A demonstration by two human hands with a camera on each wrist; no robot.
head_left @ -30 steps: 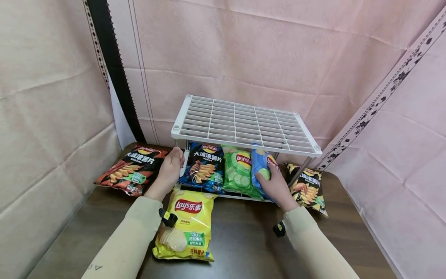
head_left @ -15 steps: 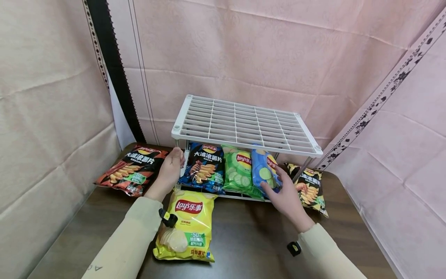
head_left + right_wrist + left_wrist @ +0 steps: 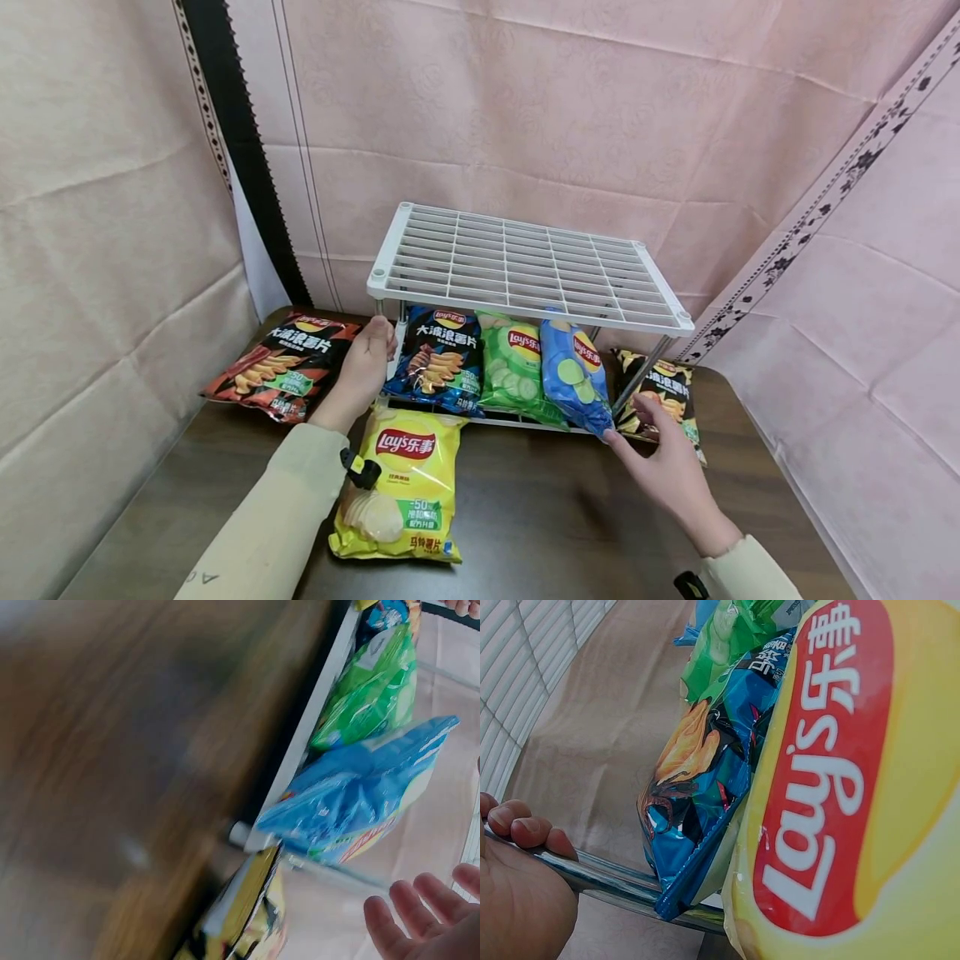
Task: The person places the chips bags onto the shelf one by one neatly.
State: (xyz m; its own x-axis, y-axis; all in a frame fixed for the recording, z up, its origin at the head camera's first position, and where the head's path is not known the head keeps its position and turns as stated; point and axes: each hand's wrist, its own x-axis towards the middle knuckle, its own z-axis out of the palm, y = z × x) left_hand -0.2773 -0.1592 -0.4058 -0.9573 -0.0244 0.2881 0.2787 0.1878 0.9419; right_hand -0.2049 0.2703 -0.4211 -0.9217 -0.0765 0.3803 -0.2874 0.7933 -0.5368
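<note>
A white two-tier rack (image 3: pixel 525 267) stands on the dark wooden table (image 3: pixel 540 517). Under its top shelf stand a dark blue chip bag (image 3: pixel 442 358), a green one (image 3: pixel 517 367) and a light blue one (image 3: pixel 577 375). My left hand (image 3: pixel 367 354) grips the rack's front left metal leg (image 3: pixel 622 883); its fingers (image 3: pixel 525 825) curl round the leg. My right hand (image 3: pixel 656 442) is open, fingers spread, holding nothing. Its fingertips lie close to the light blue bag's lower corner. In the right wrist view that hand (image 3: pixel 427 919) hovers beside the light blue bag (image 3: pixel 360 795).
A yellow chip bag (image 3: pixel 405 483) lies flat in front of the rack, under my left forearm. A red-and-black bag (image 3: pixel 288 362) lies left of the rack, a black-and-yellow one (image 3: pixel 667 392) to the right. Pink cloth walls close in the back and both sides.
My right hand has let go of the light blue bag and drawn back to the right, toward me. The bag stays standing in the rack. My left hand has not moved.
</note>
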